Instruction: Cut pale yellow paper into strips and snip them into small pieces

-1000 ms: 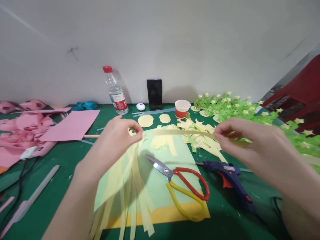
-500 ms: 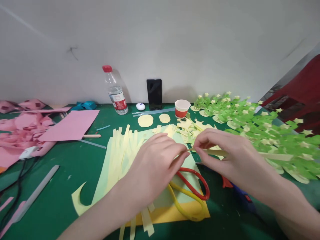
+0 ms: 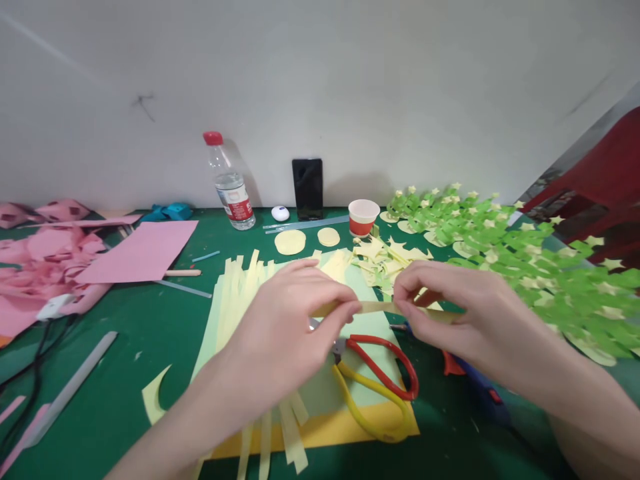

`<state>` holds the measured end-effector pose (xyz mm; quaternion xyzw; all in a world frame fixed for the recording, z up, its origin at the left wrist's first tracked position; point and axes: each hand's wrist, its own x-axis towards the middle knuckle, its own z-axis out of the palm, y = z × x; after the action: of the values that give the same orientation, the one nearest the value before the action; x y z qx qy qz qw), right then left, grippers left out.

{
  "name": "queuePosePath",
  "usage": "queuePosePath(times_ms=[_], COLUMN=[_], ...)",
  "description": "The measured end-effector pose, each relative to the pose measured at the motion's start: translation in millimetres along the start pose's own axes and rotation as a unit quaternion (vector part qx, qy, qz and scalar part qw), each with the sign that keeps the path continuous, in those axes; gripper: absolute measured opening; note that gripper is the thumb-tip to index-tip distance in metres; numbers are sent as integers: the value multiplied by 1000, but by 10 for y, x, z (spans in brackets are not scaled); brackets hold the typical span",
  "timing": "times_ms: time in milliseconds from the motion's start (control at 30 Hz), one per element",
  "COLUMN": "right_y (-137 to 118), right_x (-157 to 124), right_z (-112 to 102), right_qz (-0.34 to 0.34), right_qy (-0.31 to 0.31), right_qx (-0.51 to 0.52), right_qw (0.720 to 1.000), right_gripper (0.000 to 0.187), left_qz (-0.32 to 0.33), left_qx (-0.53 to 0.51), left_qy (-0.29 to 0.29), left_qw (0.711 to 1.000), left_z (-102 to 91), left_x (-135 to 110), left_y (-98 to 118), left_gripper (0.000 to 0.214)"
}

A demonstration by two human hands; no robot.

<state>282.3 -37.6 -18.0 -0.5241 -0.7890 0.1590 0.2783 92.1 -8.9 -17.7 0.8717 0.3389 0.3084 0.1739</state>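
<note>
Between my two hands a pale yellow paper strip (image 3: 376,307) is stretched level above the paper stack. My left hand (image 3: 305,313) pinches one end between thumb and fingers. My right hand (image 3: 450,300) pinches the strip farther right, and part of it runs on behind the fingers. Below lie scissors (image 3: 383,373) with one red and one yellow handle; their blades are mostly hidden by my left hand. More yellow paper strips (image 3: 235,300) are spread over light green paper sheets (image 3: 320,407), with an orange sheet (image 3: 350,427) underneath.
Green paper plants with stars (image 3: 525,260) fill the right side. A glue gun (image 3: 480,390) lies under my right forearm. Along the back stand a water bottle (image 3: 233,190), a phone (image 3: 308,189) and a paper cup (image 3: 363,219). Pink paper pieces (image 3: 55,260) cover the left.
My hands have drawn apart, the left one shifting left and the right slightly right. More of the strip shows between them, and the scissors' pivot is now uncovered.
</note>
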Motion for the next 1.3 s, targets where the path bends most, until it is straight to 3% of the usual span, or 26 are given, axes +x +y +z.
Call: queuePosePath(times_ms=[100, 333, 500, 667, 800, 1067, 1300], right_y=[43, 104, 24, -58, -79, -56, 44], right_x=[2, -83, -84, -45, -38, -36, -98], right_z=[-69, -166, -92, 24, 57, 57, -115], right_qz=[7, 40, 40, 52, 50, 36, 22], right_qy=[9, 0, -40, -58, -73, -60, -36], right_qx=[-7, -8, 47, 74, 79, 83, 36], right_qw=[1000, 999, 997, 994, 993, 994, 998], right_gripper=[14, 14, 14, 13, 12, 12, 13], left_qz=[-24, -12, -17, 33, 38, 22, -26], left_qx=[0, 51, 97, 1, -23, -19, 1], left_qy=[7, -8, 15, -47, -60, -36, -16], left_qw=[1000, 999, 995, 998, 997, 999, 1000], left_z=[-145, -367, -223, 72, 168, 124, -196], left_x=[-5, -44, -69, -49, -17, -36, -49], left_y=[-24, -166, -171, -47, -5, 33, -6], left_gripper=[21, 22, 28, 16, 16, 17, 15])
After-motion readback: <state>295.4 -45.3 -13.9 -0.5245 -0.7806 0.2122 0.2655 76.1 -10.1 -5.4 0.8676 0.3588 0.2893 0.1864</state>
